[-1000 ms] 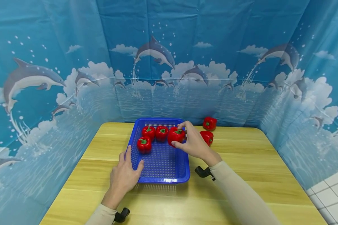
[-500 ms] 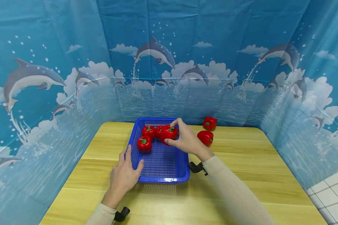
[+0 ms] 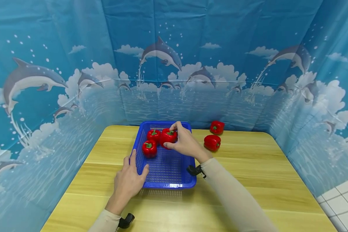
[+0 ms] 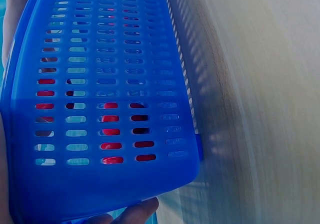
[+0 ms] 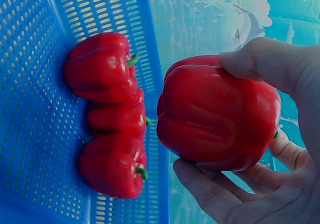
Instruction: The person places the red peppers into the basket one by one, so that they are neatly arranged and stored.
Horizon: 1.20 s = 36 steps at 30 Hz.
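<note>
Left hand (image 3: 128,182) grips the near left corner of the blue basket (image 3: 169,186) – thumb over the rim on the inner side, fingers along the outer left wall. Right hand (image 3: 187,143) holds a red pepper (image 3: 167,138) between thumb and fingers, over the far half of the basket, green stem up near the fingers; cannot tell if this pepper touches the basket floor.

Right wrist view shows three more peppers (image 5: 116,118) inside the basket, bunched together, green stems visible. From the head view only two show clearly, toward the basket's left wall: a farther pepper (image 3: 154,135) and a nearer pepper (image 3: 149,149), the held one just right of them.

Two red peppers sit outside, right of the basket: one (image 3: 212,142) lying on its side, the other (image 3: 217,127) a bit beyond it, stem facing the near side. Left wrist view – slotted basket wall up close, bits of red showing through the slots.

Basket rests on a wooden table (image 3: 237,180). Blue dolphin-print curtain (image 3: 162,106) behind the basket and to both sides, white tiles (image 3: 345,193) far off to its right. Light sleeves (image 3: 235,193) on both arms, a black device (image 3: 194,170) at the right wrist, by the basket's right rim
</note>
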Motion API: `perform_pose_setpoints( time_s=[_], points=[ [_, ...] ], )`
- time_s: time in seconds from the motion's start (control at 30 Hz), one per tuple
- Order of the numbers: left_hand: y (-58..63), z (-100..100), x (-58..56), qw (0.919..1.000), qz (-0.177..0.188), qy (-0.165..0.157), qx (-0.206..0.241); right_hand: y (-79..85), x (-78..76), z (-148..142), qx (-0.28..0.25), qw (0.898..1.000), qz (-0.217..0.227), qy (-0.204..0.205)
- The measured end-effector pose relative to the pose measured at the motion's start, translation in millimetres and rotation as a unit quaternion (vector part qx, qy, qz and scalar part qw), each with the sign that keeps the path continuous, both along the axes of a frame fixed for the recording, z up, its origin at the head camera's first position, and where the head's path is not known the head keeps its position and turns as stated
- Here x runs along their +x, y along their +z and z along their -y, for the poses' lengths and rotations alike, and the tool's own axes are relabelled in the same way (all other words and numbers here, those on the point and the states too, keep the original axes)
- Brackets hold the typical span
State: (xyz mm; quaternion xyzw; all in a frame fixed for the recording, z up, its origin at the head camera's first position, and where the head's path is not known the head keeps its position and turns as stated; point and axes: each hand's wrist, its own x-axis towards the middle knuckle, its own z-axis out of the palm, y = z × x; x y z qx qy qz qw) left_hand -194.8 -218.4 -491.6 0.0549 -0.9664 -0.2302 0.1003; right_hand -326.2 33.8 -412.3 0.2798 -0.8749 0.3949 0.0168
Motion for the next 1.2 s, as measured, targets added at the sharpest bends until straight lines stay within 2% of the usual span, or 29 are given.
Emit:
perform_pose_setpoints(
  time_s=[0.17, 0.4, 0.57, 1.07, 1.2],
  points=[
    [-0.7, 0, -0.8, 1.0, 0.0, -0.001, 0.001, -6.5, -5.6, 10, -0.005, 1.0, -0.001, 0.002],
    [0.3, 1, -0.5, 1.0, -0.006, -0.001, -0.002, -19.4, -11.4, 21, -0.016, 0.999, 0.029, -0.006],
    [0.8, 1, 0.2, 0.9999, -0.009, -0.001, -0.004, -28.4, -16.9, 25, -0.021, 0.999, 0.03, -0.011],
    [1.3, -1, 1.9, 1.0, -0.006, 0.0, 0.001, -42.9, -29.0, 27, 0.013, 0.999, 0.034, -0.012],
    [1.9, -1, 1.8, 1.0, -0.01, 0.0, -0.001, -43.8, -32.3, 29, 0.023, 0.998, 0.05, -0.008]
  ],
)
